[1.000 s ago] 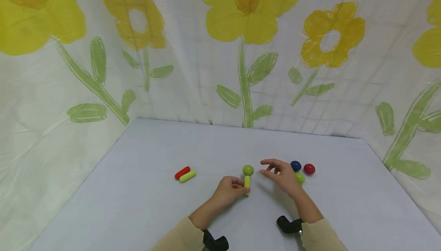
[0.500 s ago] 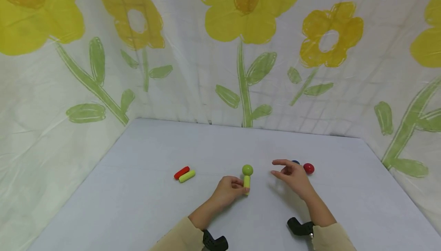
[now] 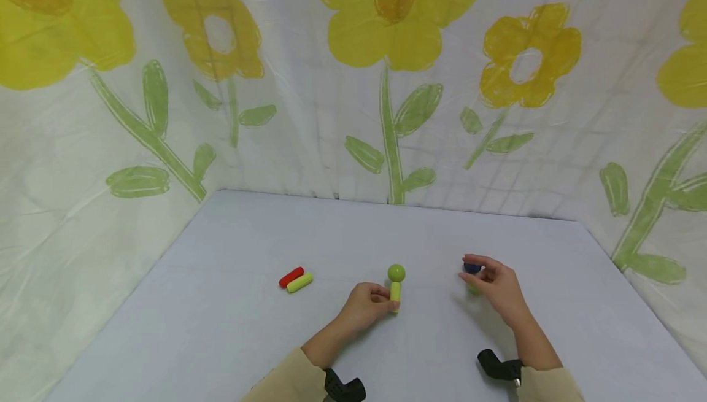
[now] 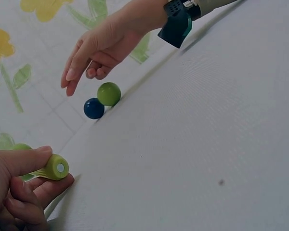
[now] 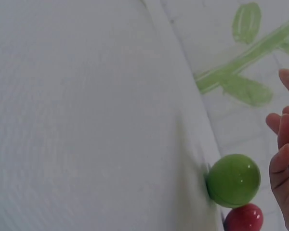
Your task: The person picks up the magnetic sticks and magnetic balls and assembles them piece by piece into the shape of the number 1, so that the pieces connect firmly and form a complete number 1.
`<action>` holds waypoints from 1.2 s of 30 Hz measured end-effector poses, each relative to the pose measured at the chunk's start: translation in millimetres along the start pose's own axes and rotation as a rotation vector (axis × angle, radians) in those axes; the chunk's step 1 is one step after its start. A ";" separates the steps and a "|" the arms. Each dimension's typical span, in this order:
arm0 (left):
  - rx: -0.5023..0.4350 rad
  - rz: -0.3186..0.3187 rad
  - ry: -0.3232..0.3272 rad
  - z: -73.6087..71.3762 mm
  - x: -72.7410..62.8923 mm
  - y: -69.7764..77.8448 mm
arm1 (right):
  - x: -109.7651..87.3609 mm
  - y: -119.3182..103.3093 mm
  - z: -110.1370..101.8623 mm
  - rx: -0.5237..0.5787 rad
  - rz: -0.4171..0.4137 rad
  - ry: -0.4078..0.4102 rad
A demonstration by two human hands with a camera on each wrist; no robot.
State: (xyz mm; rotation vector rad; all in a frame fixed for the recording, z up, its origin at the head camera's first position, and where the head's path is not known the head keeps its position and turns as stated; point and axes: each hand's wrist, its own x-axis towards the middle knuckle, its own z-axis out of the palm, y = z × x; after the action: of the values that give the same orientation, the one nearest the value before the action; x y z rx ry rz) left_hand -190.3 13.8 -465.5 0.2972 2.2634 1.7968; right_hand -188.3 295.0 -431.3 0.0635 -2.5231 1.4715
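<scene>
My left hand (image 3: 361, 307) pinches a yellow-green rod (image 3: 394, 296) near its lower end, between thumb and fingers. A green ball (image 3: 396, 272) sits on the rod's far end. In the left wrist view the rod's near end shows a small silvery disc. My right hand (image 3: 499, 285) hovers over loose balls with thumb and forefinger apart, holding nothing. Below it lie a blue ball (image 4: 94, 109) and a second green ball (image 4: 109, 94), side by side. A red ball (image 5: 244, 219) shows in the right wrist view; the hand hides it in the head view.
A red rod (image 3: 291, 277) and another yellow-green rod (image 3: 300, 283) lie side by side on the white table (image 3: 221, 328), left of my left hand. Behind the table hangs a white cloth (image 3: 309, 144) painted with yellow flowers.
My right hand has moved away from the held rod to the right, over the loose balls, covering the red one in the head view. My left hand keeps its hold almost unmoved.
</scene>
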 end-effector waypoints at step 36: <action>0.032 0.001 -0.009 -1.6 0.3 -2.7 | -9.8 31.0 -22.2 -0.056 0.225 -0.036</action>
State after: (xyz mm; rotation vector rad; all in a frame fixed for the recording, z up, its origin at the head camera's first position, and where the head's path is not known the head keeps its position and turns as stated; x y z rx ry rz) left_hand -191.1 11.8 -467.8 0.3112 2.2881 1.7570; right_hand -179.6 328.8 -449.4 -0.2116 -2.6714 1.4888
